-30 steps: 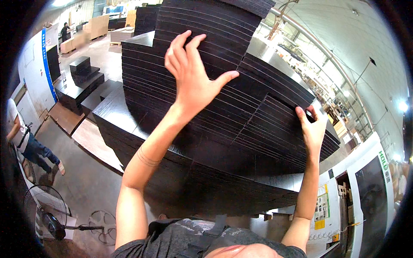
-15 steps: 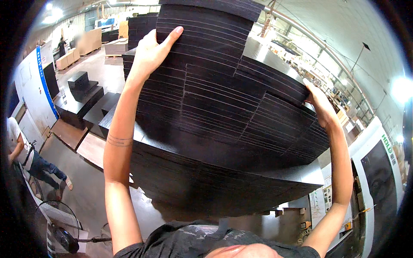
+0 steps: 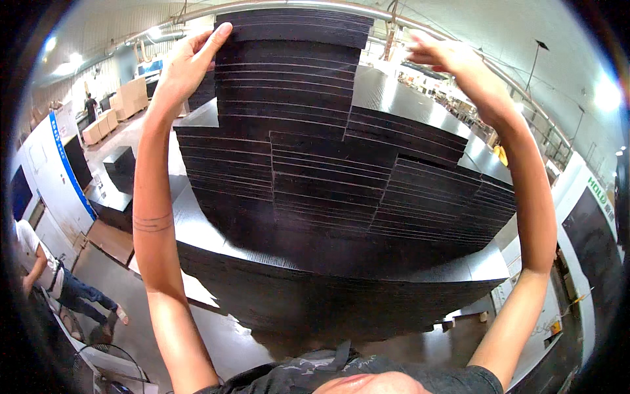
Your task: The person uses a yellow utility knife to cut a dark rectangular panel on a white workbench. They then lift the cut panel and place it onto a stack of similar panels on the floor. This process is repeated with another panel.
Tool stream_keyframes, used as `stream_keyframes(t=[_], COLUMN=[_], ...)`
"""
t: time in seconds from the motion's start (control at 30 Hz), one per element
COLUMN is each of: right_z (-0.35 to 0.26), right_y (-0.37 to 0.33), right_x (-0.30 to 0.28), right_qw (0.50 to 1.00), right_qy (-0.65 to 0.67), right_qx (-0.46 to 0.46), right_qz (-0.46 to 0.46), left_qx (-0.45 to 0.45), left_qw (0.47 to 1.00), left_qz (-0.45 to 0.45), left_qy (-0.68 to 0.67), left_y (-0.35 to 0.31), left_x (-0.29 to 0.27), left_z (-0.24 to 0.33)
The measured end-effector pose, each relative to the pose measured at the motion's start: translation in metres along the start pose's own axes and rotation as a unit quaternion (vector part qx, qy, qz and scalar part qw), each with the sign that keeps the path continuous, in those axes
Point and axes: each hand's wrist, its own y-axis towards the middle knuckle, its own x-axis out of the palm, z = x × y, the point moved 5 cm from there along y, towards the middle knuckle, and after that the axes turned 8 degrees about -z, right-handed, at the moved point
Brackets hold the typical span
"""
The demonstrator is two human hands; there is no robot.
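In front of me rises a tall stepped stack of black flat boards, with thin pale lines between the layers. The highest pile of boards stands left of centre, and its top layers jut slightly over those below. My left hand is at the upper left corner of this pile, thumb extended along the edge; its other fingers are partly hidden. My right hand hovers to the right of the pile, fingers apart and slightly blurred, holding nothing. Beneath it lies a lower step of boards.
A shiny black ledge of boards juts toward me under the stack. At left stand smaller black board piles and a white machine panel with a blue strip. A person is at the lower left. A white cabinet stands at right.
My right hand has let go of the lower step's right end and risen toward the high pile. My left hand has slid from the pile's front face to its corner. The view has shifted.
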Motion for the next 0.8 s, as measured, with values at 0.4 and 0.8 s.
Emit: stream_keyframes(t=[0.4,0.8], right_z=[-0.017,-0.051], right_y=[0.061,0.071], right_x=[0.055,0.007], right_qw=[0.996,0.995], right_qy=[-0.033,-0.058], right_qx=[0.004,0.004], right_qz=[-0.083,-0.085], left_qx=[-0.034,-0.051], left_qw=[0.999,0.99], left_qz=[-0.008,0.049], left_qy=[0.022,0.122], left_y=[0.017,0.019], left_x=[-0.005,0.0], left_z=[-0.017,-0.008])
